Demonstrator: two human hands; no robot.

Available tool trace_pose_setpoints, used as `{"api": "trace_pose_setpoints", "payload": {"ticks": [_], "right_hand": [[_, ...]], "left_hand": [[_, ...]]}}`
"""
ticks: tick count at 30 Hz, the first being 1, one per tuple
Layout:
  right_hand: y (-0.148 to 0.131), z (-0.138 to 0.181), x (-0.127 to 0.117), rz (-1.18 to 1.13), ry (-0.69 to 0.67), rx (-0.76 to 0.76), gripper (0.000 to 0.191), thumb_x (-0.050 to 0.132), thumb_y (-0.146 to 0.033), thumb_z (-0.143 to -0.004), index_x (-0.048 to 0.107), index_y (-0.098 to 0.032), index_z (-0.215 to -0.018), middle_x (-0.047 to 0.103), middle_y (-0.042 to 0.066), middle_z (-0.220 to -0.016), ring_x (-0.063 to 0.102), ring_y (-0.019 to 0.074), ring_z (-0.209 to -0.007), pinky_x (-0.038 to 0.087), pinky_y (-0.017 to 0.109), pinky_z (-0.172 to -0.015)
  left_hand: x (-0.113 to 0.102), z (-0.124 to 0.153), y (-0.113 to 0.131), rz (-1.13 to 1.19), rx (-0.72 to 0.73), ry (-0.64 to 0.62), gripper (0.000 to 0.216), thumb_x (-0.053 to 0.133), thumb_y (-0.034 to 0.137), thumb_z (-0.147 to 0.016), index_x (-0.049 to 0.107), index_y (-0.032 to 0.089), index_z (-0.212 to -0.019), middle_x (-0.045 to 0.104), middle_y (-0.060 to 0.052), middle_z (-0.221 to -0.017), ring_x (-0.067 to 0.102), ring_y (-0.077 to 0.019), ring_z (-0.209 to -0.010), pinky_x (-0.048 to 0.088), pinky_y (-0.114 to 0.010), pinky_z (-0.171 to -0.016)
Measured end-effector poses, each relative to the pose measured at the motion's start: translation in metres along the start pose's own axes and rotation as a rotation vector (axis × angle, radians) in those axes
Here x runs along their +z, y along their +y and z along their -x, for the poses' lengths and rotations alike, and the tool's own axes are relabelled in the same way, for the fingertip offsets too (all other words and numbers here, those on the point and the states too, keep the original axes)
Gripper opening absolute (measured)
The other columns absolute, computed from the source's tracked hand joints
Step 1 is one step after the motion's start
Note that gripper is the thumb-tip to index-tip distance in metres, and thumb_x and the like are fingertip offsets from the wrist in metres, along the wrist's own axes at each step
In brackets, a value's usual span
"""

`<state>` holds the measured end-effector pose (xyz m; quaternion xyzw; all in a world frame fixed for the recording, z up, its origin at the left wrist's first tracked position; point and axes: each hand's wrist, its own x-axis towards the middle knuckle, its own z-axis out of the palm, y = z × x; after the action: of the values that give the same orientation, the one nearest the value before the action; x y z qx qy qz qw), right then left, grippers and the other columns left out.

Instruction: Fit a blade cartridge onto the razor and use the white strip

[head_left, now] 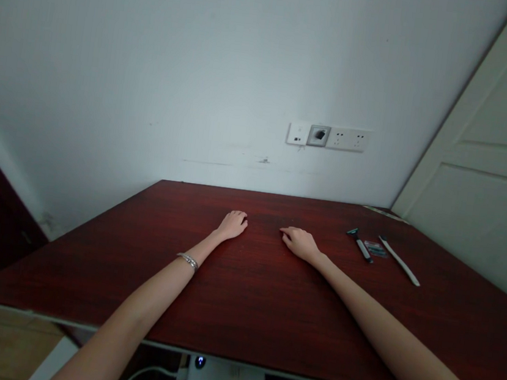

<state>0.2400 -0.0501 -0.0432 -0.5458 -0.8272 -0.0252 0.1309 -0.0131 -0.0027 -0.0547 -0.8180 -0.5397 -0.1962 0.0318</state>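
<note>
My left hand (233,225) rests palm down on the dark red wooden table (240,299), fingers loosely laid on the surface, with nothing visible in it. A silver bracelet (188,261) circles that wrist. My right hand (301,243) also lies on the tabletop, a finger pointing left and nothing seen in its grasp. A gap separates the two hands. Nearest on the right is a razor (360,246) with a grey and black handle. Beside it lie a small clear packet (375,249) with dark pieces inside and a slim, white, slightly curved stick (400,262) with a dark tip.
Behind the table, a white wall carries a row of sockets (347,139). A pale panelled door (490,182) stands along the right side. Under the front edge sits a white device (225,376) with a lit display and a plugged-in cable (145,372).
</note>
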Motion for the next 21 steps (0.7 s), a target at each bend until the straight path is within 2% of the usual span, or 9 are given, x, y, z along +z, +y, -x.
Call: {"api": "trace_pose_setpoints", "payload": {"ticks": [5,9,12,15,18,21], "right_hand": [[0.007,0.003,-0.015,-0.033,0.019,-0.016,0.040,0.035,-0.035,-0.087,0.057,-0.023,-0.119,0.060,0.004,-0.119,0.056,0.0228,-0.106,0.045,0.033,-0.084],[0.037,0.016,-0.039,-0.028,0.102,0.075,0.036,0.039,-0.035,-0.085,0.060,-0.026,-0.114,0.063,0.002,-0.114,0.058,0.0219,-0.104,0.046,0.030,-0.083],[0.083,0.031,-0.065,-0.023,0.167,0.175,0.034,0.044,-0.035,-0.083,0.064,-0.025,-0.108,0.066,0.003,-0.108,0.060,0.0215,-0.098,0.046,0.028,-0.080],[0.143,0.051,-0.090,-0.051,0.144,0.249,0.034,0.052,-0.037,-0.077,0.067,-0.022,-0.104,0.069,0.005,-0.097,0.063,0.0212,-0.088,0.047,0.026,-0.074],[0.197,0.072,-0.104,-0.066,0.095,0.280,0.035,0.057,-0.031,-0.073,0.067,-0.016,-0.103,0.069,0.008,-0.092,0.063,0.0208,-0.083,0.046,0.026,-0.071],[0.222,0.091,-0.101,-0.040,0.041,0.324,0.032,0.057,-0.031,-0.073,0.069,-0.015,-0.098,0.069,0.010,-0.093,0.062,0.0210,-0.082,0.045,0.026,-0.071]], "left_hand": [[-0.002,-0.002,0.003,0.009,-0.003,-0.001,0.033,0.037,0.027,-0.086,0.057,0.013,-0.109,0.057,-0.013,-0.116,0.051,-0.0234,-0.108,0.037,-0.035,-0.094],[-0.001,-0.006,0.004,0.018,-0.024,0.002,0.033,0.039,0.027,-0.084,0.057,0.014,-0.108,0.058,-0.011,-0.116,0.050,-0.0247,-0.109,0.039,-0.036,-0.093],[-0.002,-0.012,0.008,0.036,-0.046,0.020,0.030,0.042,0.024,-0.081,0.060,0.014,-0.103,0.060,-0.010,-0.111,0.053,-0.0245,-0.104,0.042,-0.035,-0.090],[-0.003,-0.023,0.021,0.100,-0.042,0.077,0.029,0.044,0.019,-0.077,0.062,0.014,-0.100,0.061,-0.010,-0.110,0.054,-0.0229,-0.103,0.042,-0.033,-0.091],[-0.003,-0.040,0.050,0.204,-0.039,0.091,0.027,0.048,0.020,-0.075,0.064,0.014,-0.098,0.063,-0.009,-0.106,0.057,-0.0215,-0.099,0.043,-0.031,-0.089],[-0.001,-0.056,0.090,0.309,-0.034,0.023,0.023,0.050,0.022,-0.075,0.067,0.016,-0.089,0.068,-0.008,-0.092,0.061,-0.0203,-0.087,0.047,-0.029,-0.079]]}}
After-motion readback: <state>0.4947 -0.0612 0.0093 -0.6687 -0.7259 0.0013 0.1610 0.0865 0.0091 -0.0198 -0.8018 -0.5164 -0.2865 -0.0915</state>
